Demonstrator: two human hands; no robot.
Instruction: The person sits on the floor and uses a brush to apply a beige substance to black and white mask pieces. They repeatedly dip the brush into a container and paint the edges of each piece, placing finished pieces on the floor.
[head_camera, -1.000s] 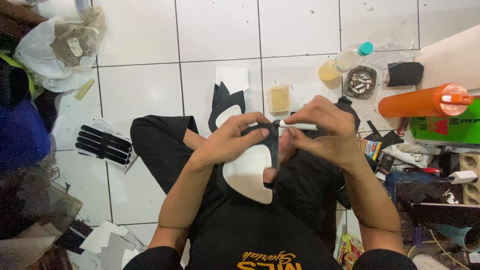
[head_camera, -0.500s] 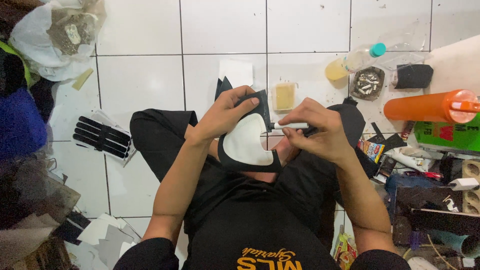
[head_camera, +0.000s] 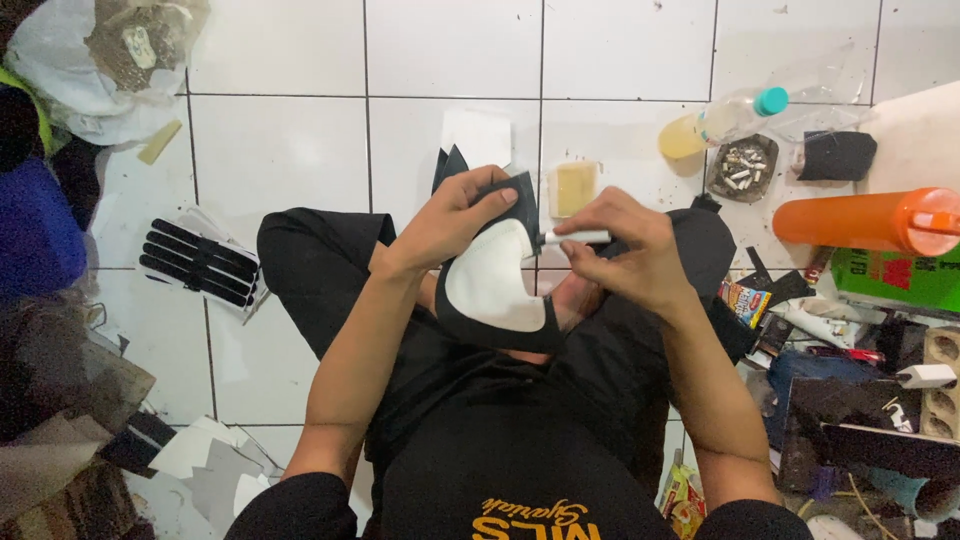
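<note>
A seated person's left hand (head_camera: 455, 215) grips the far edge of a black cut piece with a white curved pattern (head_camera: 490, 285) laid on it, held over the lap. The right hand (head_camera: 625, 250) holds a white marker (head_camera: 577, 238), its tip at the pattern's right edge. Farther off on the tiled floor (head_camera: 280, 140) lies a yellow sponge block (head_camera: 573, 188), and to the right an orange bottle (head_camera: 865, 220).

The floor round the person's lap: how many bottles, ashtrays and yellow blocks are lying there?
Bottles: 2, a clear one and an orange one
Ashtrays: 1
Yellow blocks: 1
Total: 4
</note>
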